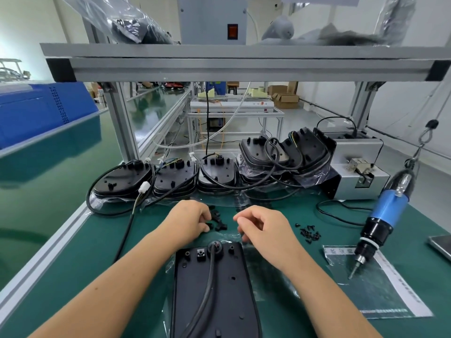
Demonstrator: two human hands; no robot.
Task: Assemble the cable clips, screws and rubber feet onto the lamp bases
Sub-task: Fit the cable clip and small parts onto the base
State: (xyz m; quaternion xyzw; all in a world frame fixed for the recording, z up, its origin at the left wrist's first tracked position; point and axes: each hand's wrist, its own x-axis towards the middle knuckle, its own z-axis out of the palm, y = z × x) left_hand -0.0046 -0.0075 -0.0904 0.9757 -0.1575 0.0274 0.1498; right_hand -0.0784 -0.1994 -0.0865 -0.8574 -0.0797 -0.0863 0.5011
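Head view: left hand (189, 222) curled at the small pile of black cable clips (218, 222), seemingly pinching one; right hand (258, 228) loosely curled beside, grasp impossible to tell. Probably picking a clip, next to seat it over the cable on the lamp base (214, 289) lying just below. Beyond, loose screws (310, 232), hanging electric screwdriver (380, 220), stacked bases (175, 176) on the green bench mat (73, 264), factory floor behind.

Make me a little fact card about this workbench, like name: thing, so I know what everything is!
place: green workbench under a grey shelf
in front: one black lamp base, a black cable running along it
left hand: fingers curled at the small black clips
right hand: fingers loosely curled, above the mat; whether it holds anything is unclear
screws: small black pile, right of the hands
screwdriver: blue and black, hanging, tip down
back row: stacks of lamp bases with cables
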